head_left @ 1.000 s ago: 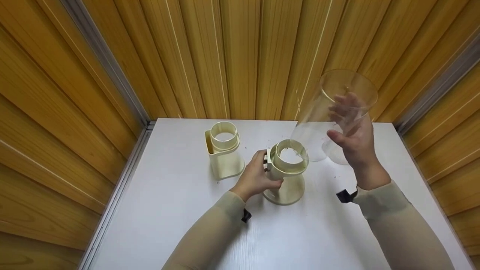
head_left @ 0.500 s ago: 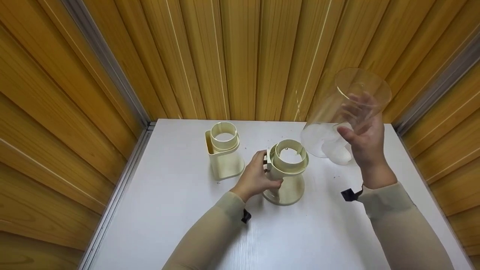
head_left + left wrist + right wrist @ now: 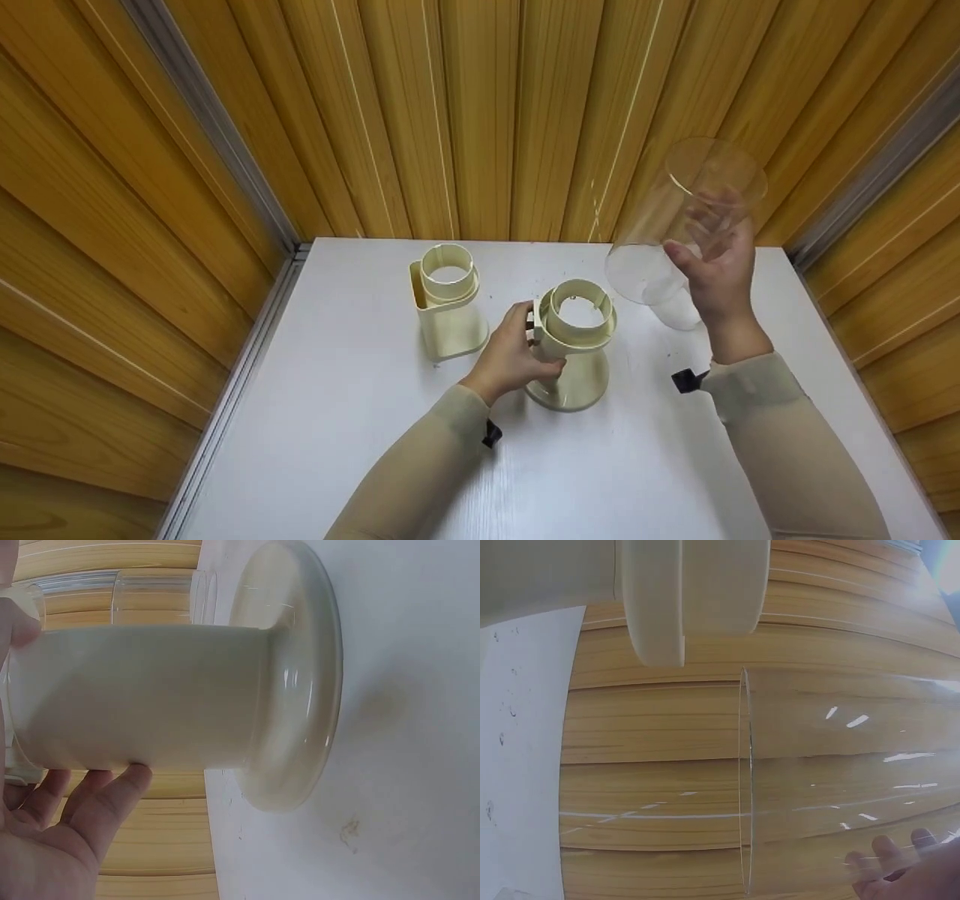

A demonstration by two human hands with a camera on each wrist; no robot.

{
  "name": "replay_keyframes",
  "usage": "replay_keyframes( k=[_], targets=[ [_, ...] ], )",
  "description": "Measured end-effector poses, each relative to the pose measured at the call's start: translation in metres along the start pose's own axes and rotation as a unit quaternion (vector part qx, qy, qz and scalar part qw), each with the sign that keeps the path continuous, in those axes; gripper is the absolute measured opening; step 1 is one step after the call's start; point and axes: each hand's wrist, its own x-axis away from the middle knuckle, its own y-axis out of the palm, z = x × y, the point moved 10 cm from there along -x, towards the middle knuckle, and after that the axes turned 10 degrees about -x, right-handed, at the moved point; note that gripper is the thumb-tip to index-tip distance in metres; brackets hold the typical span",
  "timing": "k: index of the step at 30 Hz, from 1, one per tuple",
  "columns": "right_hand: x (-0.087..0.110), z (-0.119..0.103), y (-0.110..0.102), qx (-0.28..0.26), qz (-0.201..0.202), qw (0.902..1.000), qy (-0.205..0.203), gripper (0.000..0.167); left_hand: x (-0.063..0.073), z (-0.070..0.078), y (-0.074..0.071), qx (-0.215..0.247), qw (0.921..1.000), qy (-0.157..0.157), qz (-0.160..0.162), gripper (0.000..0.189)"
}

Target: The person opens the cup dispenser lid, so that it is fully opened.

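My left hand [image 3: 512, 352] grips the upper body of a cream-coloured pedestal stand [image 3: 574, 345], which stands upright on its round foot. In the left wrist view, the fingers of the left hand [image 3: 82, 832] curl around the smooth column [image 3: 150, 697]. Up at the right, my right hand [image 3: 724, 277] holds a large clear cylinder [image 3: 667, 210], tilted and raised off the table. The right wrist view has the rim of this clear cylinder [image 3: 817, 765] beside the top of the cream stand [image 3: 724, 585], apart from it. Fingers of the right hand show through the clear wall.
A second cream piece [image 3: 450, 315], with a ring top and a side pocket, stands left of the stand on the white table [image 3: 315, 420]. Another clear object [image 3: 679, 309] sits behind my right hand, partly hidden. Wood-patterned walls [image 3: 480, 120] enclose the back and sides.
The right hand and clear cylinder have shifted right, away from the stand's top, then slightly back left. The left hand and the stand have stayed put.
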Motion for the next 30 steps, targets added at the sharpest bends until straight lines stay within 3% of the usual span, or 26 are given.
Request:
replay_keyframes(
  k=[5, 14, 21, 30],
  targets=[
    [-0.001, 0.017, -0.006, 0.018, 0.014, 0.9997, 0.01, 0.088, 0.0, -0.001, 0.0, 0.004, 1.0, -0.005, 0.0, 0.102],
    [0.002, 0.058, -0.018, 0.087, 0.043, 0.993, 0.067, 0.094, 0.001, -0.002, 0.0, 0.003, 1.0, -0.007, 0.0, 0.102],
    [0.004, 0.086, -0.019, 0.138, 0.039, 0.9867, 0.076, 0.093, 0.002, 0.0, 0.0, 0.001, 1.0, 0.006, 0.004, 0.099],
    [0.011, 0.123, -0.026, 0.172, 0.049, 0.9796, 0.092, 0.102, 0.001, -0.001, 0.001, 0.009, 1.0, 0.0, 0.004, 0.101]
  ],
)
